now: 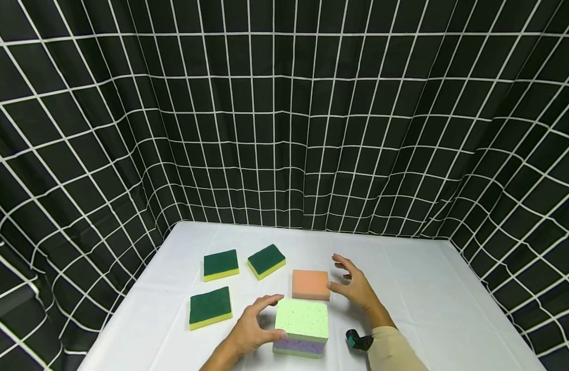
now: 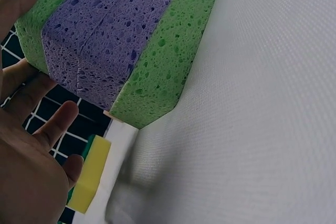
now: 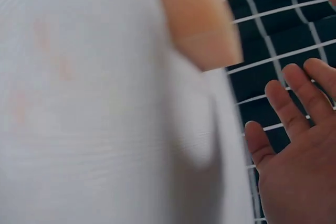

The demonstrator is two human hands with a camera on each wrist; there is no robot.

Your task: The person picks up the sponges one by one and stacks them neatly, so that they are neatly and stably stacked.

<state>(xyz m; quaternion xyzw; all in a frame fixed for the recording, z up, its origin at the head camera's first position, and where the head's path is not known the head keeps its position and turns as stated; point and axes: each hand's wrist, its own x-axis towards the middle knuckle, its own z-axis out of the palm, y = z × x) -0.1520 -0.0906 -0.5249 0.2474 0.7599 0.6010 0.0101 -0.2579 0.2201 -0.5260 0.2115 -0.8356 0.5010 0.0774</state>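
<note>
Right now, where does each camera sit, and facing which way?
Head: worn on the head, facing forward and down at the table, toward the curtain; left hand and right hand show.
Left wrist: worn there, facing across the table at the sponge stack; part of the left hand shows.
Right wrist: worn there, facing across the table past the orange sponge; part of the right hand shows.
Shared: head and left wrist show the sponge stack; head and right wrist, the orange sponge.

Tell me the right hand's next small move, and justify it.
I'd close the right hand on the orange sponge: its fingers stand open, apart from the sponge in the right wrist view, its thumb is near the sponge's right edge, and the left hand is at the green-and-purple stack.
</note>
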